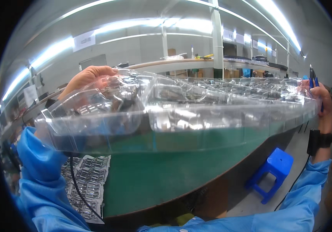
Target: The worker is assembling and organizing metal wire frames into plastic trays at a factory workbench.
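A wide clear plastic tray (197,116) is held up in front of me above the bench, its near wall facing me. My left hand (93,79) is closed on its far left edge, with the thumb side uppermost; part of the fingers shows only through the plastic. At the right end, my right hand (320,94) grips the tray's edge. A slim blue-handled hand tool (312,77), like pliers or cutters, is also held in that hand, pointing up. Shiny shapes show through the tray; whether they are parts or moulded pockets I cannot tell.
Below the tray lies a green bench top (146,181). Rows of small metal parts (90,181) lie on a sheet at its left, crossed by a black cable (75,178). A blue stool (272,172) stands on the floor at right. Beyond runs a shelf (181,63) with a white post (216,38).
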